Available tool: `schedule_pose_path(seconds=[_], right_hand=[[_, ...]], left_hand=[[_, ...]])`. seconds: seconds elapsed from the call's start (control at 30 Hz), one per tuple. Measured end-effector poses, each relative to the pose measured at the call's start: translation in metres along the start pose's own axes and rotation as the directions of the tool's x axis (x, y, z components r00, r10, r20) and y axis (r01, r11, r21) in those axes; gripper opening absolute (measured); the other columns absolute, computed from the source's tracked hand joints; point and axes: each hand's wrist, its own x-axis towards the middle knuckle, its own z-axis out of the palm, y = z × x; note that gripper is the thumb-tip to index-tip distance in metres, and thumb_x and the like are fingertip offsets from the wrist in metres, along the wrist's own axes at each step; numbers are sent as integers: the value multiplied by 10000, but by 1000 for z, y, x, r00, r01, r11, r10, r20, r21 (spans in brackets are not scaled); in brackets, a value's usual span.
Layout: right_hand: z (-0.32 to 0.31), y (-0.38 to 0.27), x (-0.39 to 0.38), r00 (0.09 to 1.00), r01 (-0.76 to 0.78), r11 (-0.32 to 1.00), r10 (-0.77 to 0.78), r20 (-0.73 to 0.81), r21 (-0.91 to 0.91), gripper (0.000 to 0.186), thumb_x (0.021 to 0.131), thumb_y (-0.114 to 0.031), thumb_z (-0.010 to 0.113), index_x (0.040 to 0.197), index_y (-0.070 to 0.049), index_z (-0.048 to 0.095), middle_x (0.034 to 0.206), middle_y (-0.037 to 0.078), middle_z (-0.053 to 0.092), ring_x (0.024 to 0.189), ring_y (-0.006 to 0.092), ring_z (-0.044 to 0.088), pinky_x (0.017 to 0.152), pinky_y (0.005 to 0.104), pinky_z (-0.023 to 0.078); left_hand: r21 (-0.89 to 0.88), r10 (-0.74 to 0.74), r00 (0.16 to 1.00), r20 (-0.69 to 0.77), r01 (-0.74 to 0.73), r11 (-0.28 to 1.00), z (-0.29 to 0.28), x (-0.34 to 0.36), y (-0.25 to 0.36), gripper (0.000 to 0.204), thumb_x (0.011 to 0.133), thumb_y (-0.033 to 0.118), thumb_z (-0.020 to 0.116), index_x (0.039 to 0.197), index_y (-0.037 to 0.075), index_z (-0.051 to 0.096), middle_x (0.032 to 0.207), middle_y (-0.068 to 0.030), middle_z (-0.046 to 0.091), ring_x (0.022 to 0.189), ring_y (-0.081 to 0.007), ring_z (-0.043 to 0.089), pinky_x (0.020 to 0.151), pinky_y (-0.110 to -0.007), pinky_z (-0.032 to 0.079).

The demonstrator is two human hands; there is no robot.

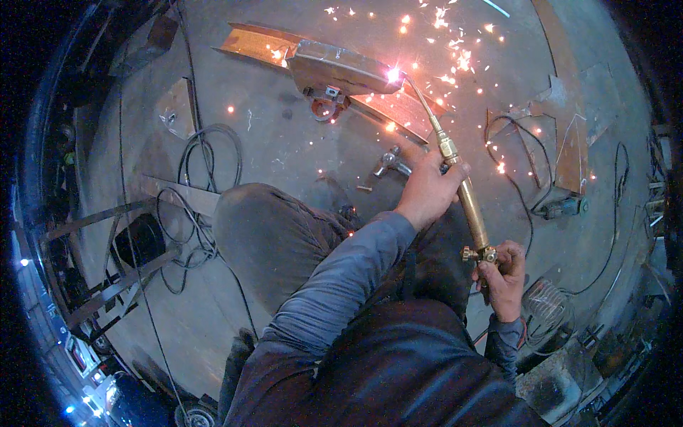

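Note:
A brass gas torch (472,213) slants up and away from me, its thin bent tip ending at a bright pink-white glow. That glow sits on the right end of a dark steel piece (341,62), and sparks spray out beyond it. My left hand (430,186) is wrapped round the front of the torch body, below the nozzle fitting. Closed at the rear end is my right hand (505,277), its fingers by the brass valve knobs (480,254). Under the dark piece lies a rusty steel channel (249,44). A round steel ring (326,108) is attached to the dark piece's near side.
A hammer (391,162) lies on the concrete just beyond my knees. Coiled hoses (188,220) spread at the left beside a metal frame (107,224). To the right are a rusty steel strip (571,149), a corded angle grinder (562,208) and coiled wire (548,306).

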Motion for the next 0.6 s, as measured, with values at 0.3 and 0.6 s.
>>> schedule_pose_path(seconds=[0.3,0.6], right_hand=[[-2,4,0,1000,6,1000,-6,0,0,399,906,21,664,1207,-114,440,950,57,584,698,141,629,507,250,512],[-1,3,0,1000,0,1000,0,-28,-13,430,899,35,656,1243,-108,441,943,57,585,704,138,631,495,248,510]], left_hand=[[-4,-19,1000,-21,19,1000,2,1,-2,320,973,258,656,1092,-33,596,888,-92,645,730,-163,634,623,-335,552],[-9,-15,1000,-21,15,1000,3,2,-4,309,983,271,647,1088,-14,591,868,-73,646,672,-143,619,590,-310,526]])
